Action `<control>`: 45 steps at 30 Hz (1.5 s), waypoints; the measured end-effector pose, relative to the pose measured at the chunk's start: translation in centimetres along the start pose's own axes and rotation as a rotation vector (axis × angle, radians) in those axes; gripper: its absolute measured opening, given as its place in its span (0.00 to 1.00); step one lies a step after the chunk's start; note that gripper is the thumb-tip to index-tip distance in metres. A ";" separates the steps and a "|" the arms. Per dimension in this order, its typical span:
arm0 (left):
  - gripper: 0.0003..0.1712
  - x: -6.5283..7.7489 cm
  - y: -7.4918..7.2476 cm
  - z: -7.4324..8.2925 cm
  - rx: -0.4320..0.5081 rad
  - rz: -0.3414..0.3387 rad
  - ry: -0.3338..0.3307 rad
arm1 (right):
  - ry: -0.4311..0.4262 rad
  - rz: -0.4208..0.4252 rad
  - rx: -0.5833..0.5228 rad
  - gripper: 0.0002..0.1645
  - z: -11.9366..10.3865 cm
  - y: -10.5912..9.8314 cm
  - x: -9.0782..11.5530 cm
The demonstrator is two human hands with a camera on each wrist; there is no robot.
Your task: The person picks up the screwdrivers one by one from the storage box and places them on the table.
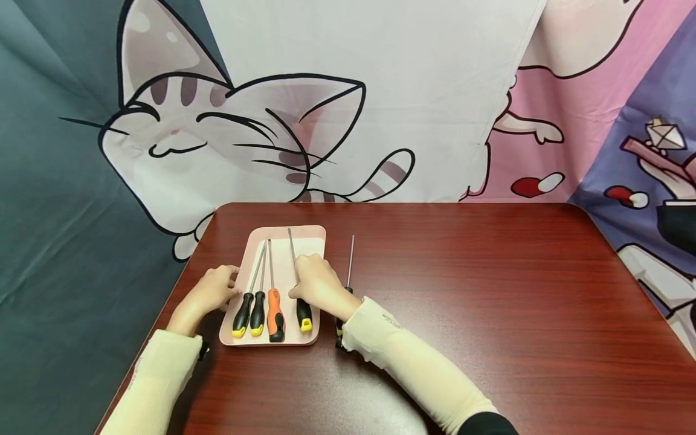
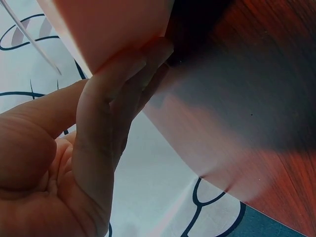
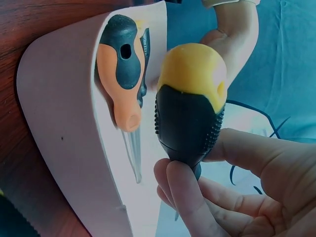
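Note:
My right hand point(image 1: 315, 281) pinches a black-and-yellow screwdriver point(image 1: 304, 315) near the front of its handle, over the right side of the pink tray point(image 1: 234, 344). The right wrist view shows thumb and fingertips round the handle's narrow neck, the yellow butt of the screwdriver point(image 3: 192, 69) facing the camera. At the tray's left side, my left hand point(image 1: 214, 287) grips the edge, fingertips against the outer wall of the tray point(image 2: 118, 29) and thumb at the rim. Two black-and-yellow screwdrivers point(image 1: 243, 315) and an orange-and-black screwdriver point(image 1: 273, 299) lie inside, shafts pointing away.
Just right of the tray another screwdriver point(image 1: 350, 260) lies on the brown table point(image 1: 489, 290), its handle partly hidden under my right forearm. Behind the table hangs a cloth point(image 1: 435, 72) printed with a cartoon cat.

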State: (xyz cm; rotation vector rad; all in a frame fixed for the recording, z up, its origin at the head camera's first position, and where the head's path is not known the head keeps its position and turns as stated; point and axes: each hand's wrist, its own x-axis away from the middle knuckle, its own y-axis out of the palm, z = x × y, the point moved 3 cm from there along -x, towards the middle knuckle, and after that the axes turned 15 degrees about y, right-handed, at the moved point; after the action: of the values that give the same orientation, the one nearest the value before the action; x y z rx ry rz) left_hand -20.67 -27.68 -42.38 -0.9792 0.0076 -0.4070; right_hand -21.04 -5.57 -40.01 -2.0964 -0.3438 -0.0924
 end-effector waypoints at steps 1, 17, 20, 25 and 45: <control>0.29 0.0 0.0 0.0 0.001 0.000 0.002 | -0.003 0.000 -0.008 0.20 0.1 -0.1 0.0; 0.30 -0.2 0.0 -0.6 0.018 -0.007 -0.003 | -0.017 0.044 -0.105 0.19 2.4 -1.8 0.9; 0.31 -0.2 0.0 -0.7 0.018 -0.008 -0.004 | -0.031 0.063 -0.117 0.18 2.9 -2.0 0.9; 0.30 -0.1 0.0 -0.8 0.014 -0.015 -0.005 | -0.027 0.073 -0.131 0.18 3.9 -2.2 0.9; 0.31 -0.4 0.2 -0.7 0.016 -0.012 0.001 | 0.063 0.096 -0.211 0.15 9.0 -3.9 1.2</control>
State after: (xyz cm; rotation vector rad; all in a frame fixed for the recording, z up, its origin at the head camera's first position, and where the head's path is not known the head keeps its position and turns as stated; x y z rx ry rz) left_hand -21.06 -28.04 -43.01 -0.9637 -0.0009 -0.4184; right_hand -21.61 4.19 -41.23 -2.3093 -0.2019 -0.1423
